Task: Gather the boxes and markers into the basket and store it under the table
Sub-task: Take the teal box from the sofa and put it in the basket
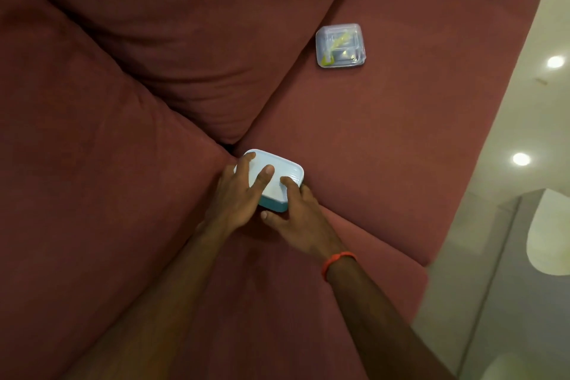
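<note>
A teal box with a pale blue lid (282, 171) lies on the red sofa seat near the gap between the back cushions. My left hand (239, 194) lies over its left side, fingers spread on the lid. From the right, my right hand (297, 213) grips the box's near corner, fingers on the lid and thumb under the teal edge. A clear plastic box (340, 45) with yellow-green contents sits farther back on the seat, apart from both hands. No basket or markers are in view.
The red sofa (385, 139) fills most of the view, with back cushions at the left and top. Its seat edge runs down the right side. Beyond it is glossy pale floor (524, 120) and a white rounded object (550, 231).
</note>
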